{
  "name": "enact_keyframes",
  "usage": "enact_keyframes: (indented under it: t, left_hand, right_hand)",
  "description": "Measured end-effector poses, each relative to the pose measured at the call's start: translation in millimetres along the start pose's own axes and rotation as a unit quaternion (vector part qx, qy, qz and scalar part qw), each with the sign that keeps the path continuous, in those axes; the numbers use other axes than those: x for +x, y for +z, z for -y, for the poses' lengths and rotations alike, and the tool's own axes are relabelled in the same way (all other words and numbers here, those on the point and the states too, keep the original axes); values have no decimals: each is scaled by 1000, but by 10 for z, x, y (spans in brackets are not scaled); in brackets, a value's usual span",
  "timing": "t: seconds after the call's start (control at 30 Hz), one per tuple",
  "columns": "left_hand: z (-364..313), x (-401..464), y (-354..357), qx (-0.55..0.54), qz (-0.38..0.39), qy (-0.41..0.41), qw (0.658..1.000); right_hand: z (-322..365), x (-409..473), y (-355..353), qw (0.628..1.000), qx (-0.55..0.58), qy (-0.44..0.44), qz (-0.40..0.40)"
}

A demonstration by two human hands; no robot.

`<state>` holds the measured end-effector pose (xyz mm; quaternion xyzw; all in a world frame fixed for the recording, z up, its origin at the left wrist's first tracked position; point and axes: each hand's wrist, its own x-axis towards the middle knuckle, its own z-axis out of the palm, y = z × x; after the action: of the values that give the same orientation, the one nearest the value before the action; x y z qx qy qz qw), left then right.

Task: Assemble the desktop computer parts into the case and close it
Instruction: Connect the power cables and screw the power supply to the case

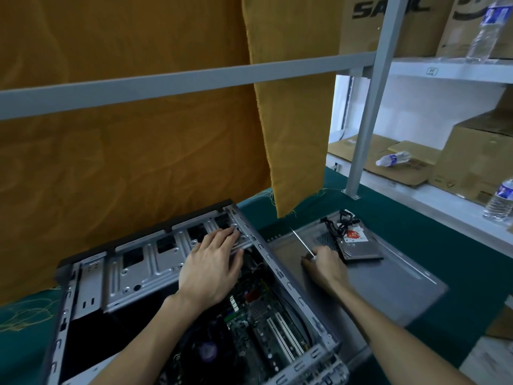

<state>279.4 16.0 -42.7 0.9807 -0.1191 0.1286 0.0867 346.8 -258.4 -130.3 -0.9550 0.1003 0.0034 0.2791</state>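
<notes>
I see the computer case [155, 276] lying on its side on the table [416, 218], which is covered in green cloth, with its open side facing up at me. It is bare grey metal with a black front edge, and a perforated drive cage runs across its far half. Lower down inside sits the motherboard [261, 329], green, with two white expansion slots and a round cooler fan near the bottom edge of the view.

My left hand [211, 270] rests flat on the drive cage, fingers stretched out straight and reaching toward the case's far right corner; its grip is spread and holds nothing. My right hand [324, 266] is outside the case, just right of its wall, fingers curled around the handle of a screwdriver [302, 243], whose thin shaft points up and away.

That hand lies on the grey side panel [388, 284], which is flat on the table beside the case. On the panel's far end sits one hard drive [358, 245] with a white and red label, and a tangle of black cable [344, 222] lies on its far edge. The case's right wall stands between my two hands.

A mustard cloth [138, 134] hangs behind the case, partly over a grey shelf rail. On the white shelving [449, 70] to the right I count three water bottles: one upright on top [485, 29], one lying on flattened cardboard [392, 159], one upright at the right edge [501, 201]. Several cardboard boxes [477, 159] fill the shelves.
</notes>
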Motion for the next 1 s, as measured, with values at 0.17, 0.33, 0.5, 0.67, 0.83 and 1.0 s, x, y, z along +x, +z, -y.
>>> enact_keyframes:
  t: [0.17,0.33,0.5,0.67,0.83,1.0]
  left_hand:
    - [29,15,4,-9,-5,0,1000]
    - [26,13,-3,-18,-10,4,1000]
    - [-96,19,-154,-243,-108,-28,964]
    - [-436,-13,-412,-551,-79,-30,830]
    - [-708,-87,-611,-646,-41,-16,762]
    - [-787,-338,-821,-682,-28,-11,731]
  right_hand:
    - [-27,-28,-26,999,41,5,2]
    - [71,-150,-159,946,319,53,26]
    - [373,-429,-505,782,580,45,224]
    - [850,-770,-844,774,559,-57,291]
    - [976,-1123,-1157,792,548,-63,261]
    - [1092,-1568,-1238,777,589,-58,216]
